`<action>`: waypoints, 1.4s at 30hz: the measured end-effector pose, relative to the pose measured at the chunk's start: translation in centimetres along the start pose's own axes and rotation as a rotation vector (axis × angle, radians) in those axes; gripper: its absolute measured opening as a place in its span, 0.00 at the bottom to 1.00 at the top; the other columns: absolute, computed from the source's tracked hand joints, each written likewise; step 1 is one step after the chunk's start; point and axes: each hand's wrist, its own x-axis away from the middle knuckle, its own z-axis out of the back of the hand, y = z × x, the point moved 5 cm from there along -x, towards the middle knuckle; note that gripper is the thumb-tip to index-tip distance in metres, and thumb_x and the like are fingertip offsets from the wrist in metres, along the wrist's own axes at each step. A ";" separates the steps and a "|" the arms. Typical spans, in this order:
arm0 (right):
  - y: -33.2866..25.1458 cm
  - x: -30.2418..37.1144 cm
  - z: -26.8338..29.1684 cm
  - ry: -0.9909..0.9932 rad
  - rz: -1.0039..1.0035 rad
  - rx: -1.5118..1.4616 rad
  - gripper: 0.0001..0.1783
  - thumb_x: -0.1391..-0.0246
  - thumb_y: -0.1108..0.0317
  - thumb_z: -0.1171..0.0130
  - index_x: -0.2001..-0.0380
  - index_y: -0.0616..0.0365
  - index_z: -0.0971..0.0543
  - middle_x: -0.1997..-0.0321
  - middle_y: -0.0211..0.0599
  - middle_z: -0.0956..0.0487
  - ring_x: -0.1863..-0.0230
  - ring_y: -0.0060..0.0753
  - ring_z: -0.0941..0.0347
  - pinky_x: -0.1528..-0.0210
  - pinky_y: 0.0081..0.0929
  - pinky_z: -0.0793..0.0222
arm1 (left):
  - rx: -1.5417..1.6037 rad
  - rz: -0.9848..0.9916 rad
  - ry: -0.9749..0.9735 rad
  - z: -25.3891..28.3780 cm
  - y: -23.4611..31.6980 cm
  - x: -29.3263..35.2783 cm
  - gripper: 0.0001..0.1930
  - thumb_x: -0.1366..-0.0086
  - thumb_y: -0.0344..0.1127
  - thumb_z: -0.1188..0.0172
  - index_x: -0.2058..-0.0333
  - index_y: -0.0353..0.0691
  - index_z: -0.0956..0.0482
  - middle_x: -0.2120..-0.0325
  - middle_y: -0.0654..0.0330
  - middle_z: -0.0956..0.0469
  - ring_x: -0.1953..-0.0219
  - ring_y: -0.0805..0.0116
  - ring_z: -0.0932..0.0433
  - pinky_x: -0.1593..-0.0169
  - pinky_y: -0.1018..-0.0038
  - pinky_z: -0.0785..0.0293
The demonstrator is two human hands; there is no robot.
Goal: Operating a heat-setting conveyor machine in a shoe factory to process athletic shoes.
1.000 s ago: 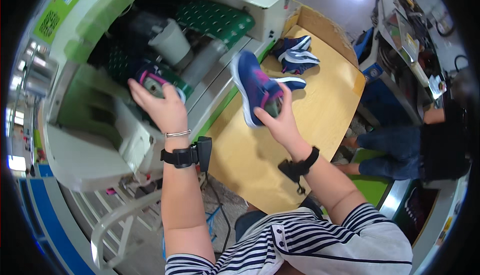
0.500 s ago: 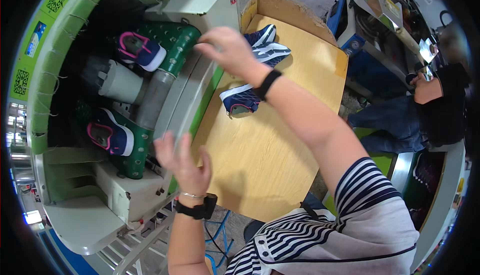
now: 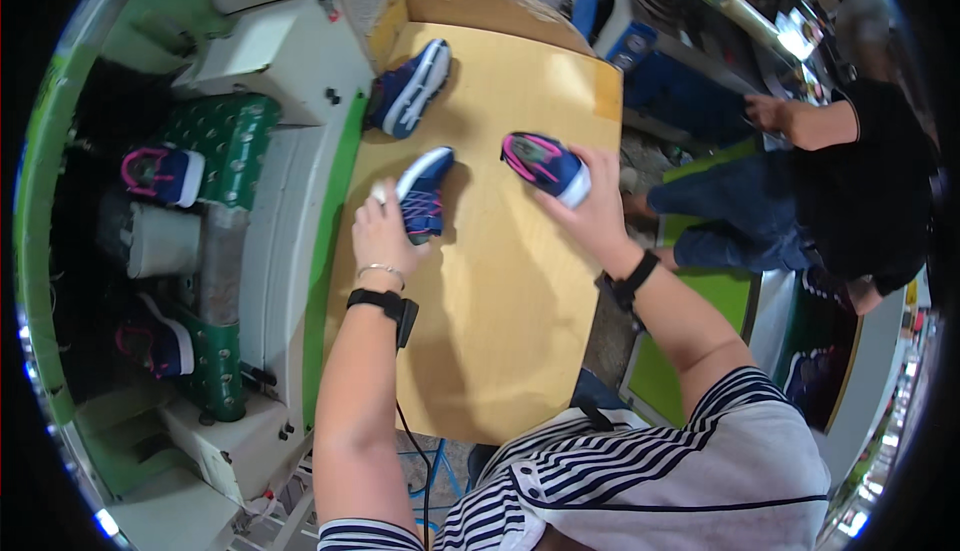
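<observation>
My left hand (image 3: 381,234) is closed on a navy shoe (image 3: 424,201) with a white sole and pink lacing, low over the wooden table or resting on it; I cannot tell which. In my right hand (image 3: 598,201) is another navy shoe (image 3: 535,157), its pink-trimmed opening facing up and its white toe end against the palm. A third navy shoe (image 3: 412,89) lies tipped on its side farther back, showing its white and dark sole.
At left stands a pale machine (image 3: 285,51) with green perforated pads (image 3: 240,146); an upper shoe (image 3: 163,174) and a lower shoe (image 3: 155,338) sit in it. Cardboard (image 3: 480,9) edges the back of the wooden table (image 3: 500,351). A person (image 3: 840,181) stands at right by other equipment.
The view has swung right. Both hands, empty before beside the machine, have moved over the table and taken hold of one shoe each. The shoes on the table have shifted apart.
</observation>
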 end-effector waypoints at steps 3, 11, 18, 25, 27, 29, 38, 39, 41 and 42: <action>2.7 8.7 2.2 -0.010 -0.199 -0.075 0.43 0.58 0.64 0.24 0.39 0.61 0.34 0.52 0.45 0.33 0.47 0.45 0.32 0.45 0.35 0.32 | 0.323 0.123 -0.099 -0.6 0.2 3.7 0.54 0.52 0.54 0.27 0.33 0.33 0.44 0.51 0.44 0.30 0.48 0.43 0.29 0.41 0.57 0.31; 1.3 17.5 1.6 -0.220 -0.404 -0.265 0.46 0.53 0.66 0.28 0.33 0.62 0.39 0.40 0.51 0.34 0.38 0.48 0.34 0.35 0.36 0.38 | 1.137 0.343 -0.173 -3.6 2.0 19.6 0.56 0.44 0.45 0.26 0.32 0.23 0.56 0.36 0.39 0.46 0.34 0.47 0.41 0.31 0.61 0.43; -1.5 19.7 -1.9 -0.222 -0.387 -0.192 0.42 0.50 0.66 0.31 0.34 0.58 0.39 0.44 0.55 0.32 0.42 0.55 0.31 0.38 0.41 0.34 | 0.975 0.319 0.109 -8.1 3.8 21.7 0.53 0.45 0.35 0.29 0.31 0.31 0.59 0.44 0.44 0.35 0.42 0.56 0.32 0.38 0.66 0.34; -4.3 23.6 -0.3 -0.405 -0.342 -0.223 0.41 0.48 0.67 0.33 0.34 0.57 0.41 0.41 0.57 0.35 0.42 0.61 0.33 0.39 0.45 0.34 | 0.926 0.267 -0.334 -7.1 4.1 24.0 0.48 0.44 0.50 0.28 0.36 0.30 0.46 0.41 0.39 0.40 0.37 0.46 0.40 0.34 0.56 0.41; -4.6 23.3 -0.2 -0.453 -0.342 -0.195 0.42 0.47 0.68 0.35 0.33 0.58 0.44 0.40 0.58 0.37 0.40 0.62 0.35 0.37 0.46 0.37 | 0.712 0.247 -0.097 -4.1 0.1 18.5 0.43 0.43 0.54 0.30 0.40 0.29 0.39 0.43 0.39 0.38 0.38 0.44 0.39 0.35 0.58 0.40; -4.7 23.5 -0.6 -0.439 -0.302 -0.112 0.42 0.46 0.69 0.35 0.33 0.59 0.45 0.40 0.58 0.36 0.39 0.62 0.37 0.36 0.46 0.38 | 0.632 0.256 0.138 -1.8 -3.2 13.2 0.42 0.41 0.57 0.33 0.41 0.30 0.37 0.44 0.40 0.37 0.40 0.46 0.36 0.36 0.60 0.38; -5.5 23.2 -1.4 -0.486 -0.281 -0.221 0.43 0.47 0.68 0.34 0.32 0.61 0.44 0.38 0.59 0.38 0.37 0.61 0.39 0.34 0.46 0.40 | 0.712 0.539 0.391 -4.3 -11.4 -1.4 0.48 0.50 0.51 0.26 0.38 0.27 0.36 0.44 0.41 0.29 0.48 0.49 0.24 0.43 0.61 0.29; -4.3 23.3 -0.8 -0.472 -0.301 -0.192 0.43 0.47 0.68 0.34 0.32 0.61 0.44 0.38 0.59 0.38 0.37 0.61 0.39 0.34 0.46 0.40 | 0.728 0.469 0.374 -4.9 -8.3 -1.6 0.49 0.51 0.48 0.24 0.37 0.29 0.39 0.44 0.43 0.30 0.48 0.49 0.25 0.42 0.61 0.30; -3.6 23.1 0.3 -0.441 -0.282 -0.147 0.43 0.47 0.68 0.34 0.32 0.61 0.44 0.37 0.59 0.39 0.37 0.61 0.39 0.34 0.46 0.41 | 0.873 0.183 0.134 -4.3 -3.1 -1.2 0.49 0.54 0.45 0.22 0.37 0.34 0.40 0.48 0.46 0.30 0.47 0.49 0.27 0.40 0.61 0.31; -3.3 22.9 0.9 -0.463 -0.324 -0.117 0.44 0.47 0.68 0.34 0.32 0.61 0.45 0.36 0.59 0.39 0.37 0.62 0.40 0.33 0.46 0.41 | 0.770 0.127 -0.038 -2.5 0.8 -0.9 0.49 0.54 0.42 0.24 0.36 0.33 0.41 0.46 0.43 0.32 0.44 0.48 0.30 0.38 0.60 0.33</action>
